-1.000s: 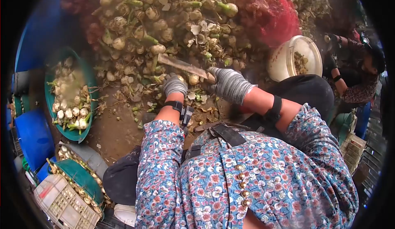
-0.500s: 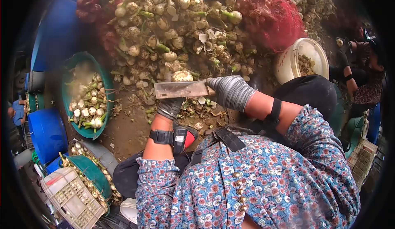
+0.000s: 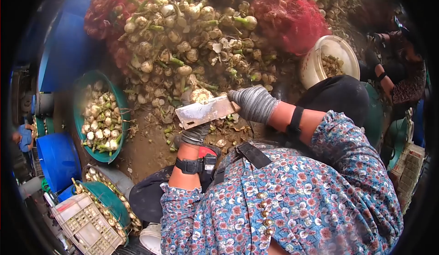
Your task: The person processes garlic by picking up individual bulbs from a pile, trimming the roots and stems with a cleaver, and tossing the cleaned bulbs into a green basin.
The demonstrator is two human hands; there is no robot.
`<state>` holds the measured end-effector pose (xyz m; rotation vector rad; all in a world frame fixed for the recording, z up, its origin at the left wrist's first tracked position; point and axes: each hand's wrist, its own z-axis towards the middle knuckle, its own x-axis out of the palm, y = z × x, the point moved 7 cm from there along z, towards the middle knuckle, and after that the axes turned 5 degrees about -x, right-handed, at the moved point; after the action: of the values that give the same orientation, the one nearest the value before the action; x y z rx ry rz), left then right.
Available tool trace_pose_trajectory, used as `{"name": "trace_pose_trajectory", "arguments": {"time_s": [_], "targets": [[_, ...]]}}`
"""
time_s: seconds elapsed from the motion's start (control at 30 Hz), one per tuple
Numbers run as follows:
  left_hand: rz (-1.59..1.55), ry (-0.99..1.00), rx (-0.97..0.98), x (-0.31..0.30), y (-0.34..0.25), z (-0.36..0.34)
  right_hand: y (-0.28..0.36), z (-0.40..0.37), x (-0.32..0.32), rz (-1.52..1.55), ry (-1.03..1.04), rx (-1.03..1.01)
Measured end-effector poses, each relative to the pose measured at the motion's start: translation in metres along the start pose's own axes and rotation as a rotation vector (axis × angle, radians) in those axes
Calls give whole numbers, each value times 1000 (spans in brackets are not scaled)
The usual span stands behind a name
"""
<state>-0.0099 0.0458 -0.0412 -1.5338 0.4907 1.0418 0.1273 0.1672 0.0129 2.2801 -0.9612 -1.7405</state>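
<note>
My right hand (image 3: 255,103), in a grey knit glove, is closed round the handle of a cleaver (image 3: 206,112). The wide blade points left and crosses in front of my left hand (image 3: 195,135), which wears a similar glove. A garlic bulb (image 3: 201,96) with its pale cut face upward shows just beyond the blade's upper edge, held by my left hand. The blade hides most of the left fingers. A large heap of garlic bulbs (image 3: 183,49) with green stem stubs lies right beyond both hands.
On the left stands a green basin (image 3: 122,138) of trimmed garlic, near blue tubs (image 3: 57,161) and a plastic crate (image 3: 87,227). Red mesh sacks (image 3: 290,19) flank the heap. At right are a white bucket (image 3: 311,67) with scraps and another person (image 3: 404,81).
The cleaver has tilted, its left end now lower, and my left hand has shifted slightly right with the bulb. The camera view has shifted a little too.
</note>
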Motion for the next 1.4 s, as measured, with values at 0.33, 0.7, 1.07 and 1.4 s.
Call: {"name": "trace_pose_trajectory", "arguments": {"time_s": [0.33, 0.7, 1.07, 1.4], "targets": [[-608, -245, -96, -71, -57, 27, -58, 1, -24, 179, -265, 299], [195, -1, 27, -4, 18, -23, 37, -3, -32, 35, -169, -196], [-910, 65, -298, -26, -27, 3, -64, 23, 9, 33, -127, 205], [-1037, -231, -150, -71, -36, 25, -16, 1, -36, 204, -301, 157]]}}
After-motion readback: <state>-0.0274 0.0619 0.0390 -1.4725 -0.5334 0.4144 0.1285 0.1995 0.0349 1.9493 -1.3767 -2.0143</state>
